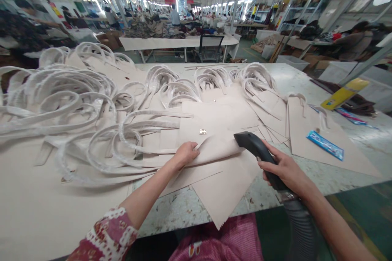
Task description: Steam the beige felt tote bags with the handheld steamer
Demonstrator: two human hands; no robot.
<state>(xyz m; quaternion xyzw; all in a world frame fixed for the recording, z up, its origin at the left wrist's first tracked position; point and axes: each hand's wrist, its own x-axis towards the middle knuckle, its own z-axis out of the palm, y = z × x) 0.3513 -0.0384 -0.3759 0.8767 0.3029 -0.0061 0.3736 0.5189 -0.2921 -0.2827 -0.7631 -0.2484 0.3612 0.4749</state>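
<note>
My left hand [186, 154] is closed on the near edge of a beige bag panel [219, 147], lifting it so that it curls. A small gold metal clasp [202, 131] sits on the panel. My right hand [283, 169] is wrapped around a black vacuum hose nozzle [255, 146], whose tip touches or hovers just over the panel's right side; I cannot tell which. The ribbed hose [300, 224] runs down off the table edge. More beige panels [228, 195] lie beneath, one corner hanging over the front edge. Plastic-wrapped straps [101, 147] loop out to the left.
Heaps of looped straps [61, 89] cover the left and back of the table [324, 179]. At right lie a blue packet [325, 145] and a yellow packet [345, 94]. Beyond the table stand an office chair [210, 47] and a second long table [171, 43]. Other people work farther off.
</note>
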